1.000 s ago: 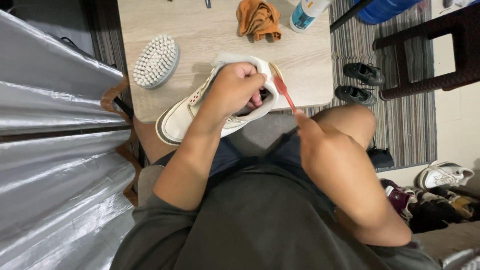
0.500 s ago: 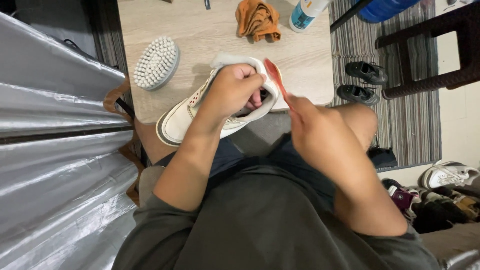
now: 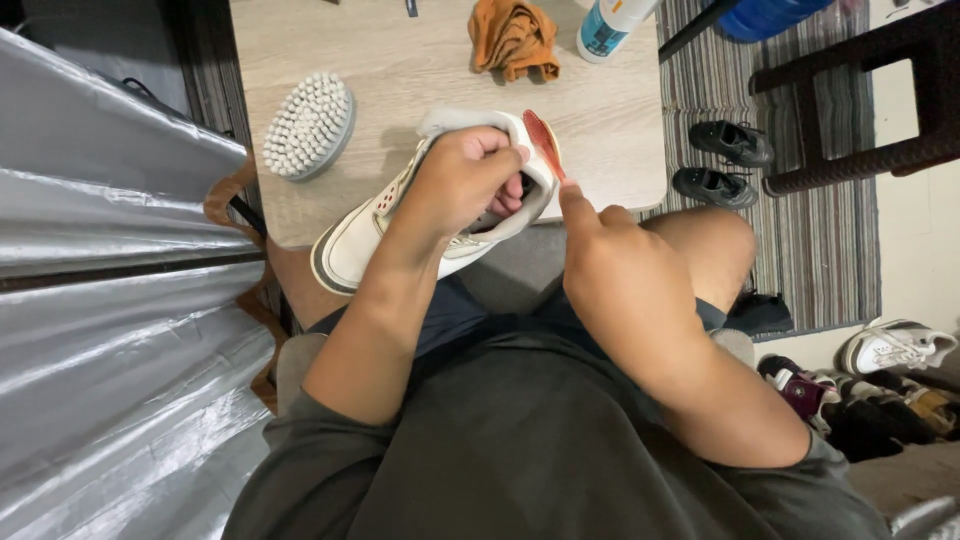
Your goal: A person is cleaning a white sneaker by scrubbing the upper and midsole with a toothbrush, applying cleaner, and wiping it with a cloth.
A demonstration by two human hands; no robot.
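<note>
Left hand grips white sneaker at table edge over lap, right hand pinches small red brush against its heel; white bottle, blue label, stands at table's far edge.

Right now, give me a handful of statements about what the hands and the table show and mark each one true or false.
1. The left hand grips a white sneaker at its collar. True.
2. The right hand holds a small red-handled brush against the sneaker's heel end. True.
3. The big white-bristled scrub brush is in the right hand. False: it lies on the table, apart from both hands.
4. An orange cloth lies crumpled on the table near a bottle. True.
5. The sneaker lies flat in the middle of the table. False: it is held at the table's near edge, above the lap.
6. The floor is bare. False: a pair of dark shoes sits on a striped rug.
</note>
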